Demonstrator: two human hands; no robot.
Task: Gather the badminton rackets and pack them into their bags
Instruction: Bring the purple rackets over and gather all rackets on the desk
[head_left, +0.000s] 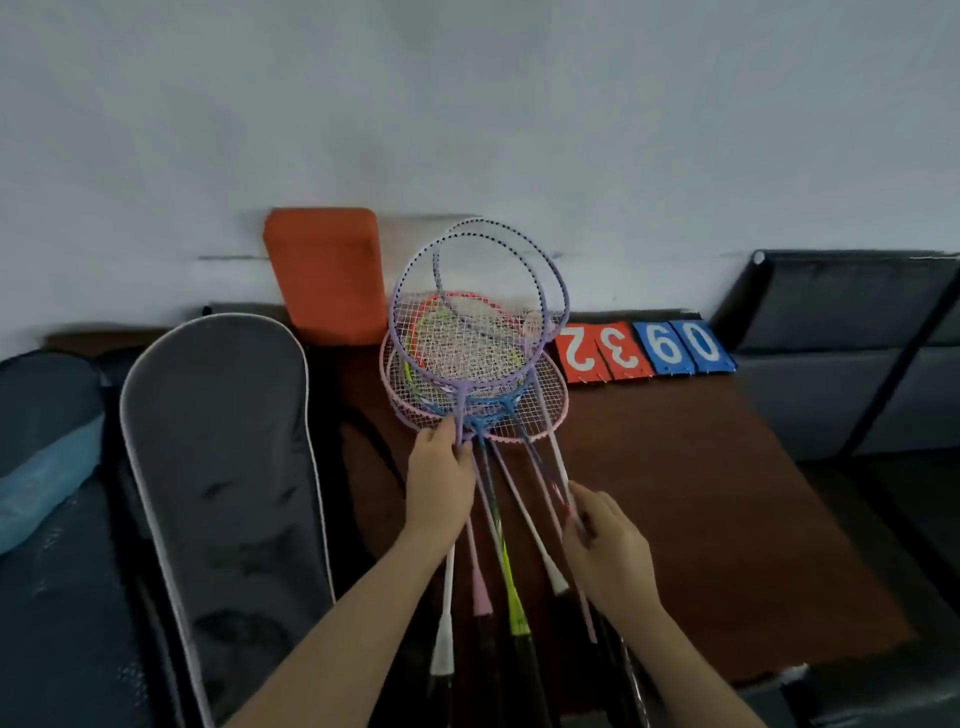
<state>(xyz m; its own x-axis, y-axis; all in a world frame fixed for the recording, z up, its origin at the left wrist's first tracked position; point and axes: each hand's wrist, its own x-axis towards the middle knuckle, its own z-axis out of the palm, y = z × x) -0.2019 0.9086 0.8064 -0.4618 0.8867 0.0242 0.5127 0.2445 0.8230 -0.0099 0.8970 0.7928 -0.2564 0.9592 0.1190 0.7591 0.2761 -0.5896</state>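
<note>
Rackets (475, 358) are bunched together over the brown surface (701, 519), their heads stacked and fanned out toward the wall, shafts running back toward the person. Two purple-rimmed heads tilt up above the rest; pink, blue, red and yellow-green frames lie beneath them, overlapping.

The left hand (440, 480) is curled around the shafts just below the heads, right where the throats come together, so the bundle's heads sit directly ahead of its fingers. The right hand (605, 545) is lower down and to the right, its fingers pinching one of the thin shafts on the outer edge of the fan. Between the two hands the remaining shafts spread apart, ending in white, pink and yellow cones and dark grips near the bottom edge of the view.

To the left of the rackets, an open gray racket bag (218, 493) with pale piping lies lengthwise, its padded inside facing up, close beside the left forearm. Farther left sits a dark bag (47, 395) with something light blue on it. An orange cushion (327, 275) leans on the wall behind the heads. Flip score cards (644, 348), red and blue, rest on the surface to the right, well clear of the hands. Dark seating (852, 343) stands at far right.
</note>
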